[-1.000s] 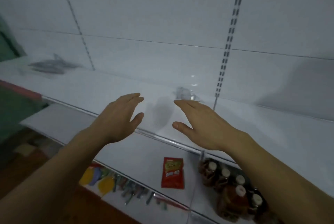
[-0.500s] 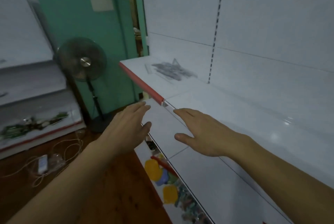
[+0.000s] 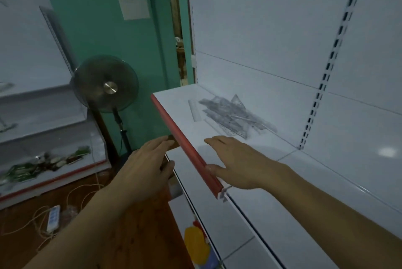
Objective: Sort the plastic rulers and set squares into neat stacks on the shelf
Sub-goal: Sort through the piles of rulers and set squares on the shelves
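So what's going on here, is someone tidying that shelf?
A person is reaching toward a jumbled pile of clear plastic rulers and set squares lying on a white shelf with a red front edge. Neither hand holds anything. The right hand is over the shelf with fingers stretched toward the pile, not touching it. The left hand hangs open just off the shelf's front edge. One ruler lies apart, left of the pile. No neat stacks are on the shelf.

Pile of rulers and set squares toward the shelf's back edge near its left end, right hand over the front edge, left hand off the shelf in front, fan on the floor beyond
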Demonstrator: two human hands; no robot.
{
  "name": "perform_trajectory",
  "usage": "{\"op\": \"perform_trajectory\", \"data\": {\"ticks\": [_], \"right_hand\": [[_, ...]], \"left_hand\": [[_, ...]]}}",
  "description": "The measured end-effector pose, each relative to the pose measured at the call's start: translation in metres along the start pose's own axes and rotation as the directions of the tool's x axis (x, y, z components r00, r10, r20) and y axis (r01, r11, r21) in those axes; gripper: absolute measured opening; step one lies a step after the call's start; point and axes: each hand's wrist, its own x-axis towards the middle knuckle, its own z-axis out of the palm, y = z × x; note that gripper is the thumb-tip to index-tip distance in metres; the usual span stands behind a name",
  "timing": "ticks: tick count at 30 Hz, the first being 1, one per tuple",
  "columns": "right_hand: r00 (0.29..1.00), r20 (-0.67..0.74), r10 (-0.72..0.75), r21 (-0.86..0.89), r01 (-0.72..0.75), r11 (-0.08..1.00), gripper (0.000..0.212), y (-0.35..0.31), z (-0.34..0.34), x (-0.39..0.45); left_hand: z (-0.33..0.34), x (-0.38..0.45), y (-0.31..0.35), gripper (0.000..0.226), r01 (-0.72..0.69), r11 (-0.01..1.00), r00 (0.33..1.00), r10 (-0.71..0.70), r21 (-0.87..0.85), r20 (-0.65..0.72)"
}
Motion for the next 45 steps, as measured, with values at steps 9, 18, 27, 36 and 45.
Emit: {"op": "perform_trajectory", "data": {"ticks": [9,18,27,36,45], "right_hand": [[0.984,-0.013,0.180,0.009,-0.180,0.984,0.063,0.074,0.020,0.088],[0.883,-0.116,0.454,-0.039,-0.461,0.887,0.057,0.117,0.017,0.183],[0.576,-0.130,0.807,0.027,-0.812,0.583,0.067,0.137,0.025,0.194],[0.433,-0.298,0.851,0.072,-0.878,0.473,0.033,0.153,0.039,0.209],[0.420,-0.447,0.790,0.146,-0.837,0.528,0.044,0.160,0.057,0.208]], "left_hand": [[0.044,0.141,-0.050,0.057,-0.120,0.991,0.992,0.122,-0.057,0.032],[0.084,0.308,-0.100,0.055,-0.494,0.856,0.860,0.507,-0.150,0.063],[0.122,0.424,-0.077,0.062,-0.714,0.622,0.641,0.765,-0.322,0.056],[0.173,0.461,-0.069,0.041,-0.688,0.618,0.695,0.712,-0.380,-0.100],[0.172,0.467,-0.073,0.009,-0.713,0.461,0.681,0.637,-0.529,-0.362]]}}
